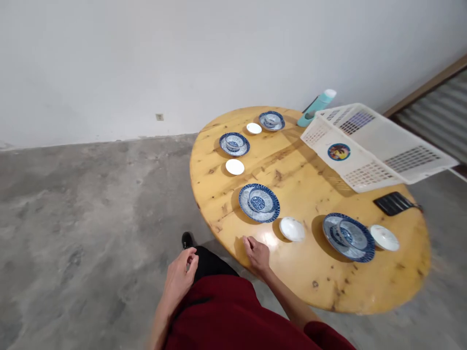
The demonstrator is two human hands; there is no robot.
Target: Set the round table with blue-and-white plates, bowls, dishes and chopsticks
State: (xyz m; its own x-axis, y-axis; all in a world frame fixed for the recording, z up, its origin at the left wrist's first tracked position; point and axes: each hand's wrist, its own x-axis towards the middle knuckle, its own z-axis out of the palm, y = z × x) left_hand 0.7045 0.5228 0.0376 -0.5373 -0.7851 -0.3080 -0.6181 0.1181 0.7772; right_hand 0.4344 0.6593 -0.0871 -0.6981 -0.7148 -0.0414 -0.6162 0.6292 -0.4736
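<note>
My left hand (181,270) hangs beside my body, off the table, with its fingers loosely curled and nothing seen in them. Over the near table edge, my right hand (257,253) is also curled closed and shows nothing in it. Nearest to it are a small white bowl (292,229) and a blue-and-white plate (245,208) bearing a glass bowl (261,200). Farther right, another patterned plate (331,233) carries a glass bowl (352,234), with a white bowl (384,237) close beside it.
The round wooden table (284,170) also bears two more plate settings (234,144) (272,121) and white dishes (234,167) (254,128). A white plastic basket (359,160), a turquoise bottle (318,107) and a black slotted turner (393,203) occupy its far and right sides. A wall stands behind.
</note>
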